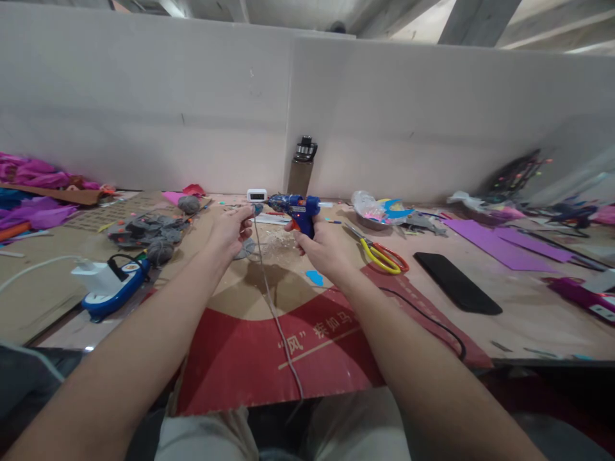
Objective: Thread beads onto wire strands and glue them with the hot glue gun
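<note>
My right hand (321, 243) is wrapped around the handle of a blue hot glue gun (311, 206), whose clear glue stick (327, 205) sticks out at the back. The gun's nozzle points left, close to my left hand (234, 229). Between my left fingertips is a small bluish piece (258, 209), its shape mostly covered by them. From there a strand of grey yarn (267, 288) runs down over the red and brown cardboard (230, 358) to its near edge. A light blue cut-out (314, 278) lies on the cardboard below my right hand.
Yellow-and-red-handled scissors (384, 256) and a black phone (456, 283) lie to the right. A blue power strip (115, 291) with a white plug is at left, near grey yarn balls (161, 251). A dark bottle (301, 169) stands behind. Purple sheets (500, 246) lie far right.
</note>
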Action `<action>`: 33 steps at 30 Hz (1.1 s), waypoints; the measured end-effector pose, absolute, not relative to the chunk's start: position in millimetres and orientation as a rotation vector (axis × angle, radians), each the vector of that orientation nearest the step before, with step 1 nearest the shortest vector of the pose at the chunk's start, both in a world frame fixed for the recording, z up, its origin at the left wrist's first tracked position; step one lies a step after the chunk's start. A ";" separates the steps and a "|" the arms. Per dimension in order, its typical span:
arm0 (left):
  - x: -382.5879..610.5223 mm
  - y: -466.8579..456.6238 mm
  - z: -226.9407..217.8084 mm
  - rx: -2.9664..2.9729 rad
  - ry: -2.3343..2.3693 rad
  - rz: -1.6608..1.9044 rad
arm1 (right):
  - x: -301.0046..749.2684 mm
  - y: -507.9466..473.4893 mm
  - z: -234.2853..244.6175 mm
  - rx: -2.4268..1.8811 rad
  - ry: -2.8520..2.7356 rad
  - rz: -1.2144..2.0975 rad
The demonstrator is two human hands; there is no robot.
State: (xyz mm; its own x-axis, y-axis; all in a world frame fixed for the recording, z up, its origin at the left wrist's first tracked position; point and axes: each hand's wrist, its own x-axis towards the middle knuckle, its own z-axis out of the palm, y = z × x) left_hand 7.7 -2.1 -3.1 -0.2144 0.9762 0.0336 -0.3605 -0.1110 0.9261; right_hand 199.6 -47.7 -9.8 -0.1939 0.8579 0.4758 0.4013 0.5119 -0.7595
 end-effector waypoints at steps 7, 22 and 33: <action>9.6 -6.1 -0.3 0.874 0.956 1.513 | 197.2 -49.2 -10.1 -1.075 -1.868 0.516; 12.4 -8.6 -0.7 1.022 0.961 1.536 | 197.5 -54.9 -7.7 -1.103 -1.899 0.404; 11.0 -6.1 -2.1 1.080 0.991 1.538 | 195.5 -51.8 -8.4 -1.127 -1.911 0.244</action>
State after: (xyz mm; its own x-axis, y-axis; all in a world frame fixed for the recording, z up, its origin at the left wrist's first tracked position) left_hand 11.0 -6.1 -2.1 -0.1317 0.9775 0.1647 -0.2535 -0.1938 0.9477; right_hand 195.5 -51.8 -8.4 -0.2026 0.7841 0.5866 0.6112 0.5692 -0.5499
